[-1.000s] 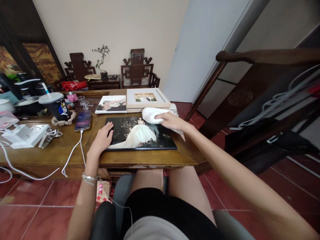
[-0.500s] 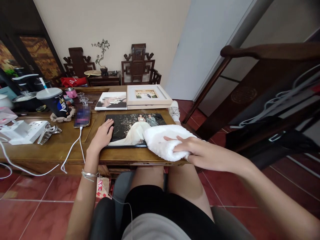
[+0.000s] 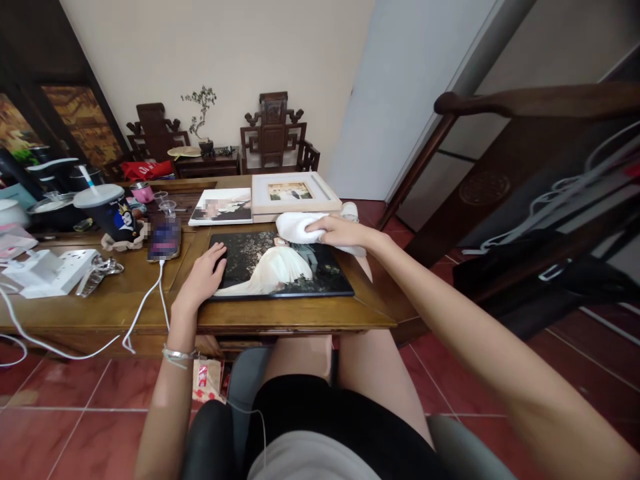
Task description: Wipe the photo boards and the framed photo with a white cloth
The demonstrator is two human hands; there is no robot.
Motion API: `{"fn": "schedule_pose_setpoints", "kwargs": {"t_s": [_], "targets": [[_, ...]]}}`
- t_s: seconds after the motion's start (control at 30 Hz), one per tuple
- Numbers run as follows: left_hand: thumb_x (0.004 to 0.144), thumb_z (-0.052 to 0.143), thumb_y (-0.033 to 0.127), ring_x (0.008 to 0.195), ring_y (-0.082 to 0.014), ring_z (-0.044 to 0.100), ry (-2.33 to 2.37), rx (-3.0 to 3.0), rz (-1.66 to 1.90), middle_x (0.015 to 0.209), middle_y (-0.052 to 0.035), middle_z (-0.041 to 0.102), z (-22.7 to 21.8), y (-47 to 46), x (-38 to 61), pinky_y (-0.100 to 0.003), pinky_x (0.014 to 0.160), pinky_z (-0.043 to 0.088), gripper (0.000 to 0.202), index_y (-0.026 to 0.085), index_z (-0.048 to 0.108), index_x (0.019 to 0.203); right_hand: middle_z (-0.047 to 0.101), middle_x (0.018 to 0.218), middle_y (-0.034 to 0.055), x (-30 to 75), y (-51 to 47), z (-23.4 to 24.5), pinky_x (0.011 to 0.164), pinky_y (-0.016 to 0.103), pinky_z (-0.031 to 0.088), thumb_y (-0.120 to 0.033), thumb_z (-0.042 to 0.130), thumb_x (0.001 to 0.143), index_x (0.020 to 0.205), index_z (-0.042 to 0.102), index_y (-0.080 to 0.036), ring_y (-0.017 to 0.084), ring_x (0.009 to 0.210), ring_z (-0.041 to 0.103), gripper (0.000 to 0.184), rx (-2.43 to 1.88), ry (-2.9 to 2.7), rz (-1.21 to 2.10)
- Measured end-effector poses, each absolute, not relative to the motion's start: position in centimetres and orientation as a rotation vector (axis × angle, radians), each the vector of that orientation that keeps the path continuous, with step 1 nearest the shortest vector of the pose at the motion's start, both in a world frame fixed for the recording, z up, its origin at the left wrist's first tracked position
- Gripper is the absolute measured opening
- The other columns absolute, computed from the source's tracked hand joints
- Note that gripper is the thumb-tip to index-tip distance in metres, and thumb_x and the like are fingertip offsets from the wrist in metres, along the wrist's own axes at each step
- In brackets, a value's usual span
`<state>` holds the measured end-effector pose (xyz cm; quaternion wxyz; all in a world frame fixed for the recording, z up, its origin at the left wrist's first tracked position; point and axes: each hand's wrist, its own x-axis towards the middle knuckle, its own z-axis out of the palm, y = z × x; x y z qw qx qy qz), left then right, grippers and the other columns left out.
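Note:
A dark photo panel [image 3: 280, 273] with a wedding picture lies flat on the wooden table [image 3: 300, 319]. My left hand [image 3: 206, 272] rests on the panel's left edge with its fingers stretched out, holding nothing. In my right hand [image 3: 343, 232] is a fluffy white cloth [image 3: 300, 227], bunched under the fingers. The cloth lies over the panel's far right edge and hides part of the picture there. Just behind it are a pale framed photo [image 3: 290, 193] and a smaller white-edged photo panel [image 3: 223, 207].
To the left are a phone [image 3: 164, 239] on a white cable, a lidded cup [image 3: 107, 213] with a straw, and a white power strip [image 3: 63, 270]. A crinkled clear wrapper [image 3: 99, 275] lies beside the strip. Dark wooden furniture [image 3: 480, 180] stands at the right.
My right hand has moved the cloth from the panel's near right corner to its far right edge, uncovering the lower right of the picture. My left hand stays on the left edge.

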<state>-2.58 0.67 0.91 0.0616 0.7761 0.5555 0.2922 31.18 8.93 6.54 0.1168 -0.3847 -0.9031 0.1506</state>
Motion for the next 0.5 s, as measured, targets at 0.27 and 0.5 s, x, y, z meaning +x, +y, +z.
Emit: {"fn": "schedule_pose_setpoints", "kwargs": {"t_s": [0.27,0.5], "targets": [[0.093,0.038,0.03,0.136,-0.0238,0.045,1.687,2.364,0.87,0.142,-0.0127,0.053,1.0,0.7,-2.6,-0.046,0.116,0.032,0.045,0.012,0.059,0.128,0.069,0.08,0.0047,31.3,7.8,5.9,0.072,0.028,0.04,-0.013,0.041,0.061,0.087,0.069,-0.016,0.021,0.075,0.057,0.038,-1.101,-2.613,0.294],[0.092,0.037,0.028,0.137,-0.0244,0.043,1.71,2.337,0.866,0.143,-0.0167,0.051,1.0,0.6,-2.3,-0.043,0.117,0.029,0.047,0.006,0.058,0.128,0.072,0.087,0.008,31.8,-1.3,6.0,0.09,0.035,0.044,-0.004,0.041,0.063,0.096,0.072,-0.016,0.026,0.097,0.065,0.047,-1.056,-2.727,0.208]]}}
